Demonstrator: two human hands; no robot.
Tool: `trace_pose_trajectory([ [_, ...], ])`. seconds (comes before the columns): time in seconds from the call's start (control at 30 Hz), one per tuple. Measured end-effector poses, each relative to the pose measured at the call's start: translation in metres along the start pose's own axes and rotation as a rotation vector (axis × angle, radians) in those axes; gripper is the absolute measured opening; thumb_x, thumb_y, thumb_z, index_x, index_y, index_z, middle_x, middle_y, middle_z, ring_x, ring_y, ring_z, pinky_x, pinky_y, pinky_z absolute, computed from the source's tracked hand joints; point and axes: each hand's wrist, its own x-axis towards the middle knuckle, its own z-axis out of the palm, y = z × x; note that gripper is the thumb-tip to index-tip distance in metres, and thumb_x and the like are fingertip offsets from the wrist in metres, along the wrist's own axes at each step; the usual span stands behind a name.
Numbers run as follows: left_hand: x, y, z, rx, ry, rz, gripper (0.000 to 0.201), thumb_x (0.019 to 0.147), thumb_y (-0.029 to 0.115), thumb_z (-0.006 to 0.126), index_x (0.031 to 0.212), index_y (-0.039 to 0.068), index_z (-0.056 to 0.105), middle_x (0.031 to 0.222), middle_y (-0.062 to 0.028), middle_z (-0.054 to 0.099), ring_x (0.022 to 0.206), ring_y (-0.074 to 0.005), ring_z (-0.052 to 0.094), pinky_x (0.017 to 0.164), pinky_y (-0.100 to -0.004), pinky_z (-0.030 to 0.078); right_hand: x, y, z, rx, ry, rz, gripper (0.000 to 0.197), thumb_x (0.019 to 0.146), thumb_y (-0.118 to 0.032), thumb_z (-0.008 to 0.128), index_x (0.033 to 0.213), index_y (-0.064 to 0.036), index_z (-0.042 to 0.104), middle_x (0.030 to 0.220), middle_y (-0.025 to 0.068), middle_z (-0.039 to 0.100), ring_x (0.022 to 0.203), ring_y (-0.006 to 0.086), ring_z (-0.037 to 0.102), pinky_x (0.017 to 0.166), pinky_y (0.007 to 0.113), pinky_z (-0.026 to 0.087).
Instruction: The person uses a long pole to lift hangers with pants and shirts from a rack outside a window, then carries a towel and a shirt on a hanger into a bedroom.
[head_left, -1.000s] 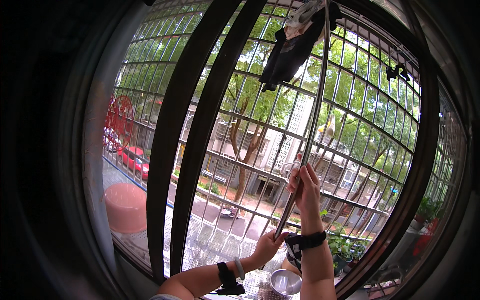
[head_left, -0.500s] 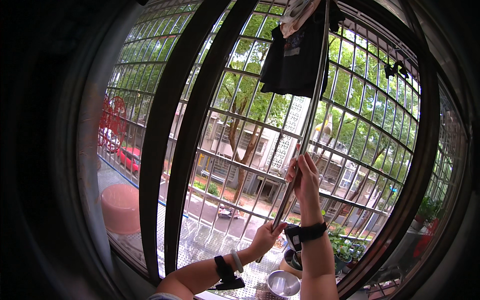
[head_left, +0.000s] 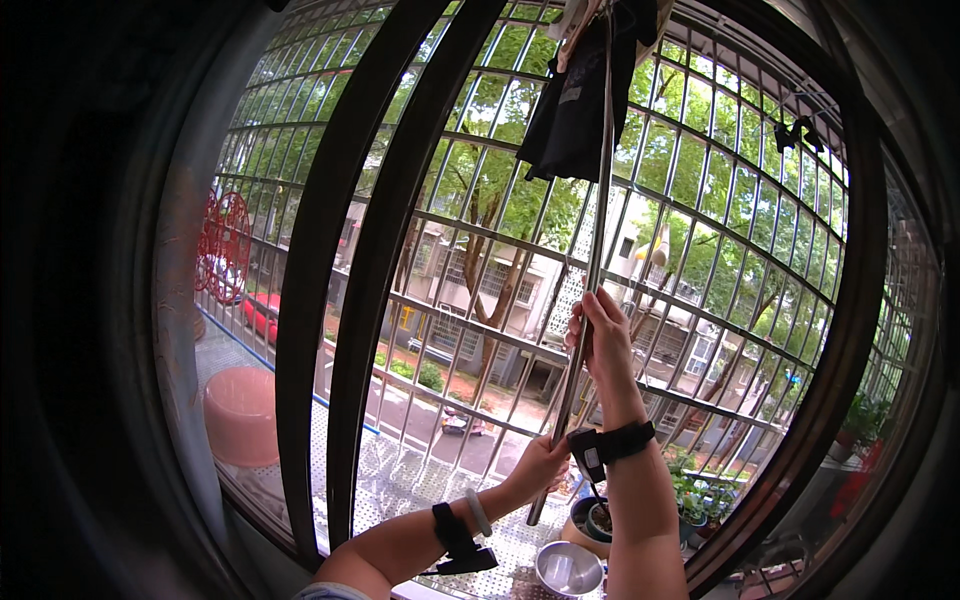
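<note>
A long metal pole (head_left: 600, 215) slants up through the open window, and both my hands grip it. My right hand (head_left: 604, 325) is wrapped round it at mid-length. Lower down, near its bottom end, my left hand (head_left: 540, 470) is closed round the same pole. At the top of the pole hangs a dark garment (head_left: 575, 115), bunched together, with a light-coloured cloth (head_left: 578, 25) beside it. What joins the pole to the garment is hidden at the upper edge.
Metal security bars (head_left: 720, 250) enclose the space beyond the dark window frame (head_left: 385, 250). On the perforated metal ledge (head_left: 400, 480) stand a pink tub (head_left: 240, 420), a steel bowl (head_left: 570, 570) and potted plants (head_left: 705, 495). Small black items (head_left: 798, 135) hang at upper right.
The pole has swung more upright, its upper part moving left with my right hand. The dark garment has shifted slightly and now looks narrower. My left hand has moved a little to the right.
</note>
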Motion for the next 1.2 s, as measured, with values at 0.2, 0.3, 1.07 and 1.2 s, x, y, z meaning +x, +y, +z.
trace_pose_trajectory([
  [0.2, 0.007, 0.012, 0.007, 0.008, -0.023, -0.040, 0.043, 0.090, 0.044, 0.047, 0.063, 0.011, 0.036, 0.045, 0.0043, 0.032, 0.034, -0.0058, 0.033, 0.031, -0.0215, 0.027, 0.010, -0.007, -0.008, -0.038, 0.029, -0.012, 0.011, 0.092, -0.014, 0.048, 0.094, -0.0030, 0.049, 0.072, 0.0046, 0.051, 0.054, 0.0113, 0.050, 0.043, 0.024, 0.041],
  [0.3, 0.011, 0.012, 0.006, 0.043, -0.003, -0.013, 0.042, 0.090, 0.043, 0.047, 0.066, 0.011, 0.037, 0.045, 0.0043, 0.032, 0.034, -0.0060, 0.034, 0.031, -0.0215, 0.027, 0.013, -0.011, -0.008, -0.053, 0.026, 0.002, 0.012, 0.091, -0.016, 0.049, 0.094, -0.0046, 0.049, 0.073, 0.0045, 0.051, 0.056, 0.0117, 0.049, 0.044, 0.025, 0.041],
  [1.07, 0.027, 0.061, 0.020, 0.100, -0.011, 0.071, 0.041, 0.090, 0.044, 0.046, 0.067, 0.012, 0.036, 0.046, 0.0051, 0.032, 0.033, -0.0051, 0.031, 0.030, -0.0216, 0.026, 0.046, -0.041, 0.001, -0.060, -0.040, -0.101, 0.012, 0.093, -0.014, 0.044, 0.091, -0.0034, 0.048, 0.072, 0.0053, 0.051, 0.056, 0.0107, 0.050, 0.045, 0.025, 0.043],
  [1.2, 0.024, 0.050, 0.013, 0.120, -0.015, 0.063, 0.041, 0.090, 0.043, 0.047, 0.067, 0.011, 0.036, 0.046, 0.0051, 0.033, 0.033, -0.0046, 0.032, 0.030, -0.0207, 0.026, 0.040, -0.032, -0.002, -0.017, -0.038, -0.073, 0.012, 0.092, -0.016, 0.047, 0.091, -0.0039, 0.049, 0.073, 0.0056, 0.051, 0.056, 0.0117, 0.050, 0.045, 0.025, 0.042],
])
